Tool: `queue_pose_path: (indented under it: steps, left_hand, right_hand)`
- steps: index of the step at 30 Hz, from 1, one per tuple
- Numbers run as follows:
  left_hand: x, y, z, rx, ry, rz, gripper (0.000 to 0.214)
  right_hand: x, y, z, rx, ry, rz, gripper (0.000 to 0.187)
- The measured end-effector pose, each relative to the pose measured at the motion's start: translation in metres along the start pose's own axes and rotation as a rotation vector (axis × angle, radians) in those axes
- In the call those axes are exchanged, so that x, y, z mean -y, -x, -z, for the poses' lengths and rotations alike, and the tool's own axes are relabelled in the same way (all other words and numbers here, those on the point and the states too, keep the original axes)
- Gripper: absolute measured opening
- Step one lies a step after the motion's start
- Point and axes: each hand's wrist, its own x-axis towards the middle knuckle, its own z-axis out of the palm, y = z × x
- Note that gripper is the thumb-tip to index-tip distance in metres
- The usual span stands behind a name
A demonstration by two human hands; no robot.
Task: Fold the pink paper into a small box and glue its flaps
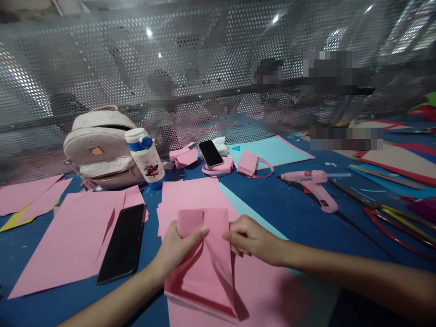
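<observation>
A folded pink paper piece (207, 268) is held up over the blue table (306, 218) in front of me. My left hand (177, 250) pinches its left flap, thumb pressed on the front. My right hand (250, 240) grips the right edge with the fingers curled round it. More pink sheets (194, 195) lie flat under and behind the piece, and a light blue sheet (252, 213) pokes out beneath them.
A black phone (124, 243) lies on pink paper (68, 240) at left. Behind stand a white backpack (98, 145) and a water bottle (146, 156). A second phone (210, 153), a pink glue gun (311, 181), scissors (398, 218) and coloured sheets lie to the right. A perforated metal screen (204, 68) closes the back.
</observation>
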Motion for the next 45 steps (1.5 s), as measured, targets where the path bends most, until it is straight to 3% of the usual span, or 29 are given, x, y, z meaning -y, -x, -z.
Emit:
queue_pose_path:
  steps: [5, 9, 19, 32, 36, 39, 42, 45]
  left_hand:
    - [0.003, 0.002, 0.000, -0.157, 0.105, -0.008, 0.045]
    - [0.000, 0.004, 0.000, -0.211, 0.142, -0.002, 0.044]
    - [0.001, 0.002, -0.001, -0.334, 0.241, 0.036, 0.051]
    - [0.002, 0.002, -0.003, -0.378, 0.326, 0.042, 0.062]
    - [0.005, 0.001, 0.000, -0.322, 0.232, 0.035, 0.052]
    - [0.004, -0.001, 0.002, -0.219, 0.115, 0.009, 0.047]
    - [-0.003, -0.005, 0.004, -0.118, 0.025, -0.007, 0.042]
    - [-0.015, -0.008, 0.009, 0.020, -0.065, 0.019, 0.032]
  right_hand:
    - [0.001, 0.001, -0.002, 0.070, 0.249, 0.045, 0.054]
    - [0.000, -0.001, -0.002, 0.084, 0.273, 0.052, 0.045]
    - [-0.006, 0.000, -0.007, 0.130, 0.261, 0.055, 0.043]
    - [0.000, 0.001, -0.004, 0.147, 0.337, 0.157, 0.038]
    - [-0.001, 0.003, -0.006, 0.108, 0.357, 0.182, 0.037]
    - [0.000, 0.004, -0.005, -0.073, 0.347, 0.197, 0.026]
    - [0.001, 0.005, -0.002, -0.276, 0.418, 0.383, 0.023]
    - [0.004, 0.007, -0.001, -0.337, 0.618, 0.608, 0.033]
